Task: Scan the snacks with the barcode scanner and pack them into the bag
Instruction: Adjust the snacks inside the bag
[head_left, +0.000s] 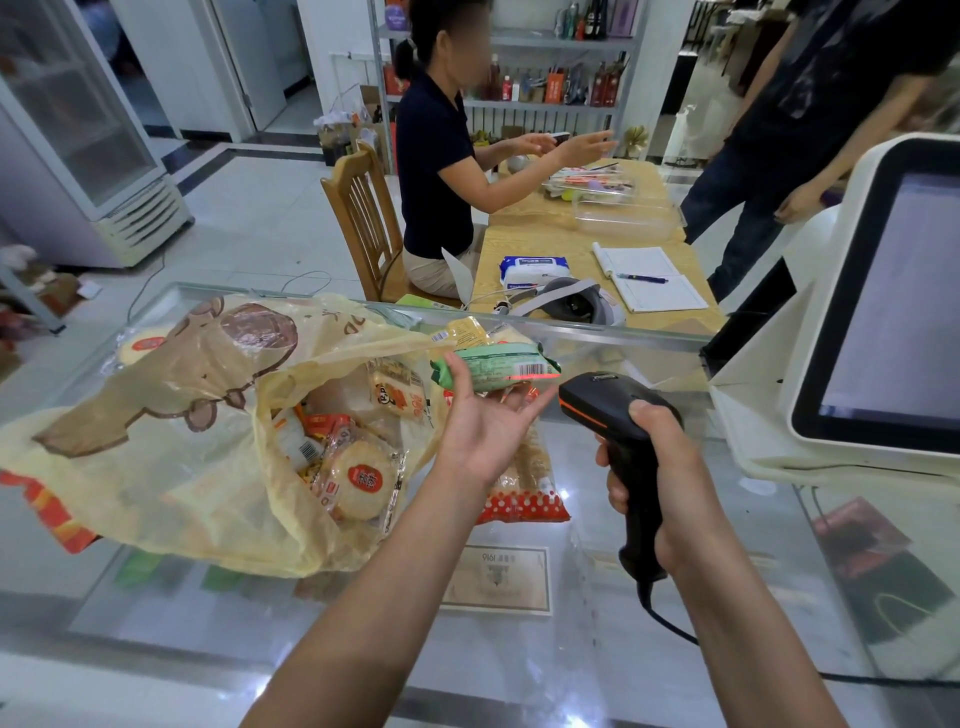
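Glass countertop (519, 649) of a shop display case fills the foreground, with a white point-of-sale screen (883, 312) at its right end. Above it, the left hand (483, 421) is palm up, thumb and fingertips pinching a green plastic snack packet (498, 369) held level; a red scan line falls across its barcode at the right end. The right hand (670, 467) is wrapped tight around the grip of a black barcode scanner with an orange stripe (618, 410), whose nose sits just beside the packet. A yellow printed plastic bag (182, 415) lies open to the left, holding round rice crackers (358, 478). A red polka-dot snack pack (524, 499) lies under the left wrist.
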